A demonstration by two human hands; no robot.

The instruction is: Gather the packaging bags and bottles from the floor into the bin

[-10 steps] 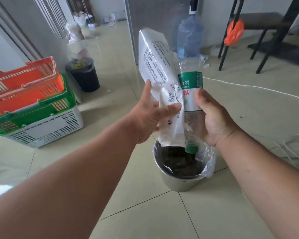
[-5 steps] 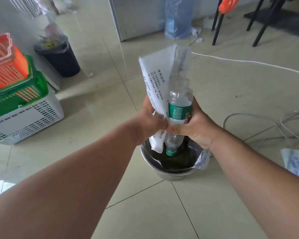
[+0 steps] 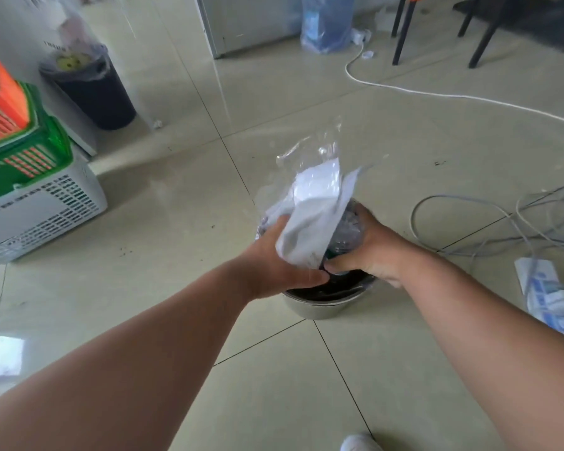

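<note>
While both hands press into the steel bin (image 3: 323,309), left hand (image 3: 280,265) clamps the white packaging bag (image 3: 310,219), right hand (image 3: 368,252) grips the plastic bottle (image 3: 350,232). Springy plastic could pop out; another bag (image 3: 547,294) waits on the floor (image 3: 183,222).

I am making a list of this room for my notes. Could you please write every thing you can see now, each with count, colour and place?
metal bin: 1, silver with dark liner, floor centre
packaging bag: 1, white and clear, pushed into the bin
bottle: 1, clear, in the bin mouth, mostly hidden
blue-white package: 1, floor at right edge
black bin: 1, by the left wall
baskets: stacked, orange, green, white, far left
cables: white and grey, floor at right
water jug: 1, blue, top centre
left hand: on the bag
right hand: on the bottle
</note>
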